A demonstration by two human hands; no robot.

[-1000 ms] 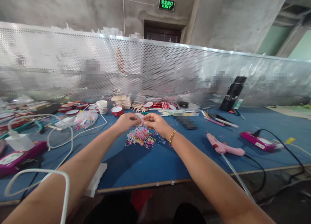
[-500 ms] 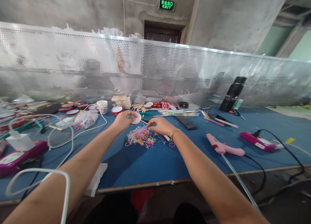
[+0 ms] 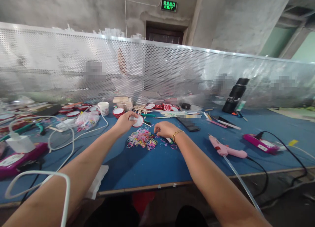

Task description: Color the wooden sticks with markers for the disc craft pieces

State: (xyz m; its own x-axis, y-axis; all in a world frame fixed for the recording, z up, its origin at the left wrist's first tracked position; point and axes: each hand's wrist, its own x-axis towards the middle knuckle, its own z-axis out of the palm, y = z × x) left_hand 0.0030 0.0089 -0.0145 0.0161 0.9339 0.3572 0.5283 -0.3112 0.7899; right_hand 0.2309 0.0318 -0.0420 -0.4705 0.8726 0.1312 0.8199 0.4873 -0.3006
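My left hand (image 3: 126,121) is closed on the edge of a small round lid (image 3: 138,121), white inside with a red rim, tilted above the table. Right of it my right hand (image 3: 165,128), with a gold bracelet on the wrist, has its fingers curled together; whatever may be between the fingertips is too small to make out. A loose heap of colourful small rubber bands (image 3: 142,139) lies below and between the hands. A few stray bands (image 3: 173,146) lie under my right wrist. Just behind the left hand stands a red-and-white bowl-like stack (image 3: 118,112).
A pink glue gun (image 3: 227,150) and a purple power strip (image 3: 261,143) lie to the right. A black bottle (image 3: 235,96) stands at the back. White cables (image 3: 73,135), a paper cup (image 3: 103,108) and a bag of bands (image 3: 87,120) crowd the left. A perforated metal screen (image 3: 172,69) borders the table.
My right hand has moved slightly right, away from the lid and the heap. The lid in my left hand has tipped a little and shows more of its white face.
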